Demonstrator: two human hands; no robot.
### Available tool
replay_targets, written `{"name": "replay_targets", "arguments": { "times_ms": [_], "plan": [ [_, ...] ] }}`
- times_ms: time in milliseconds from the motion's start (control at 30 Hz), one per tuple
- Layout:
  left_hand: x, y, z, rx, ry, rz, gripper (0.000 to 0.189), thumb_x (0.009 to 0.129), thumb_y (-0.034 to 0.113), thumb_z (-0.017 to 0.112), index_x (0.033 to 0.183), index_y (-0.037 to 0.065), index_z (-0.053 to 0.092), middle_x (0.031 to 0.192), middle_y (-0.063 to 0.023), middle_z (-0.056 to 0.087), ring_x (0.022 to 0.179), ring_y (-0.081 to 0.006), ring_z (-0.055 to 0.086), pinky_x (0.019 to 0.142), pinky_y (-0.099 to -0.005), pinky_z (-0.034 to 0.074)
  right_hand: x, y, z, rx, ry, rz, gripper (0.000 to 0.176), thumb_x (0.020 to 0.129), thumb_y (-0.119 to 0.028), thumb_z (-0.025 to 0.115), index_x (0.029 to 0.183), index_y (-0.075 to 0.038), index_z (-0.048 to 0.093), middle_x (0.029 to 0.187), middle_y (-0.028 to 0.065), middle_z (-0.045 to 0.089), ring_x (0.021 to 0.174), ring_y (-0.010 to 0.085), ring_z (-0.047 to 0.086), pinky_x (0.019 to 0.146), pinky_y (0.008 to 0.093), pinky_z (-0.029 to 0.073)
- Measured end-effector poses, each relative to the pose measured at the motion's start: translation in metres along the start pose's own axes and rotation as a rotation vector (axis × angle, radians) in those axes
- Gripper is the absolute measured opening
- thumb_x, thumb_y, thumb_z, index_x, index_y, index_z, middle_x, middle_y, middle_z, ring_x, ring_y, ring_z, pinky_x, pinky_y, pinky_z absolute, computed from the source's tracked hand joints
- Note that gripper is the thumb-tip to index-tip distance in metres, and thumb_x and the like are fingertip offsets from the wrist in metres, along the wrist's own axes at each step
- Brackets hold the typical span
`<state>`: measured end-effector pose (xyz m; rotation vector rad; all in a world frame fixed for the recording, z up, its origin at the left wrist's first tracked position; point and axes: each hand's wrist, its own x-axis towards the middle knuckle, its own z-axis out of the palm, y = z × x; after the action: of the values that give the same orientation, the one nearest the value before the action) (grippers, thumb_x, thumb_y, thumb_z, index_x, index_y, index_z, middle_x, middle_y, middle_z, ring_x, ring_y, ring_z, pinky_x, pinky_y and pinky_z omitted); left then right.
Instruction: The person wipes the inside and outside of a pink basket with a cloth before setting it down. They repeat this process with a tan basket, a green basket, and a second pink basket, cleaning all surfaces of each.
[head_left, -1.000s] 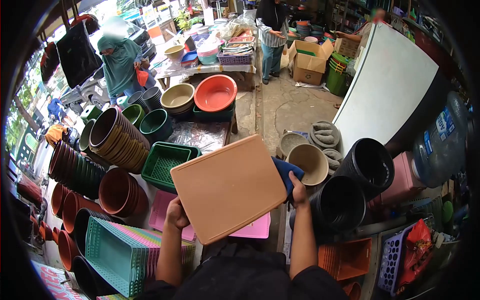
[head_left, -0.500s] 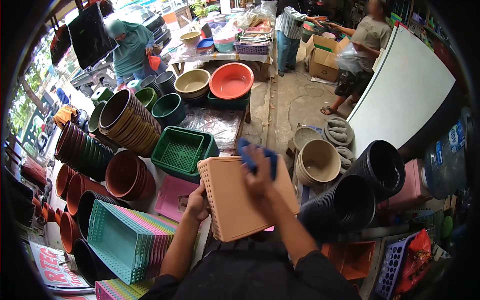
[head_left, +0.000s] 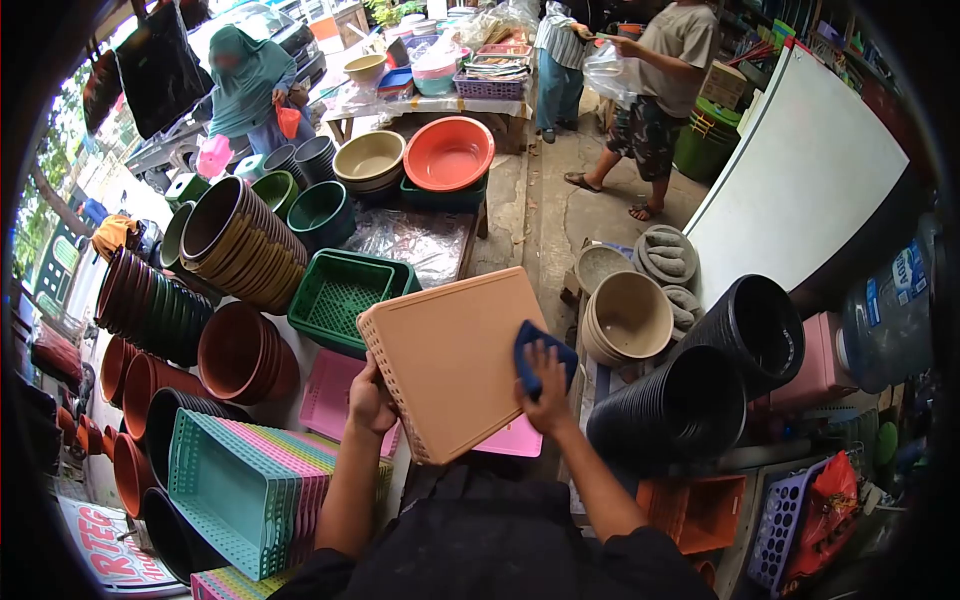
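Note:
A peach plastic basket (head_left: 455,360) is held up in front of my body, its flat base facing me and its perforated side at the left. My left hand (head_left: 371,397) grips the basket's left side, the fingers partly hidden behind it. At the right edge of the base, my right hand (head_left: 545,388) presses a dark blue cloth (head_left: 568,360) against the surface. A pink basket (head_left: 515,437) shows partly beneath the peach one, and another pink basket (head_left: 335,392) lies to the left.
Stacked teal and coloured baskets (head_left: 235,480), brown pots (head_left: 245,350) and green baskets (head_left: 345,290) stand at left. Black pots (head_left: 670,405) and beige pots (head_left: 627,315) are at right, near a white board (head_left: 800,180). Several people stand farther back.
My right hand and the cloth have moved right and down, from the basket's upper middle to its right edge. The basket has shifted left and tilted more. A co-worker at the back has stepped left.

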<state>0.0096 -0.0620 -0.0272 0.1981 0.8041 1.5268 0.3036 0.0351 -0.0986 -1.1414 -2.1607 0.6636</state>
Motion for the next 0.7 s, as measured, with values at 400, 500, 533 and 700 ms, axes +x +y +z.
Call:
{"name": "replay_targets", "arguments": {
  "times_ms": [400,500,533,700],
  "plan": [
    [0.032,-0.044,0.031,0.449,0.257,0.183,0.034,0.096,0.037,0.061,0.113,0.009,0.056,0.093,-0.0017,0.067,0.069,-0.0106,0.062,0.056,-0.0249,0.051,-0.076,-0.080,-0.023,1.081,-0.348,0.420,0.038,0.104,-0.024,0.045,0.130,0.002,0.054,0.129,0.0146,0.059,0.118,0.0250,0.058,0.104,0.0352,0.043],
    [0.024,-0.073,0.055,0.823,0.051,0.364,0.033,0.085,0.010,0.072,0.113,0.004,0.056,0.096,-0.0074,0.064,0.086,-0.0182,0.064,0.074,-0.0311,0.051,-0.042,-0.082,-0.051,1.204,0.018,0.537,0.035,0.101,-0.022,0.051,0.125,0.003,0.056,0.118,0.0106,0.064,0.105,0.0199,0.063,0.096,0.0338,0.049],
    [0.029,-0.091,0.042,1.023,0.012,0.440,0.035,0.082,0.002,0.072,0.113,0.002,0.057,0.095,-0.0100,0.063,0.090,-0.0211,0.063,0.077,-0.0319,0.050,-0.033,-0.081,-0.053,1.197,-0.012,0.536,0.035,0.101,-0.022,0.051,0.125,0.003,0.056,0.118,0.0106,0.064,0.105,0.0199,0.063,0.096,0.0338,0.049],
    [-0.007,-0.128,0.074,1.309,-0.329,0.520,0.046,0.068,-0.008,0.062,0.112,0.000,0.055,0.096,-0.0183,0.058,0.090,-0.0372,0.060,0.079,-0.0417,0.050,-0.018,-0.053,-0.034,0.893,0.206,0.486,0.068,0.083,-0.019,0.078,0.136,0.003,0.042,0.127,0.0111,0.053,0.118,0.0202,0.051,0.105,0.0325,0.037]
  ]
}}
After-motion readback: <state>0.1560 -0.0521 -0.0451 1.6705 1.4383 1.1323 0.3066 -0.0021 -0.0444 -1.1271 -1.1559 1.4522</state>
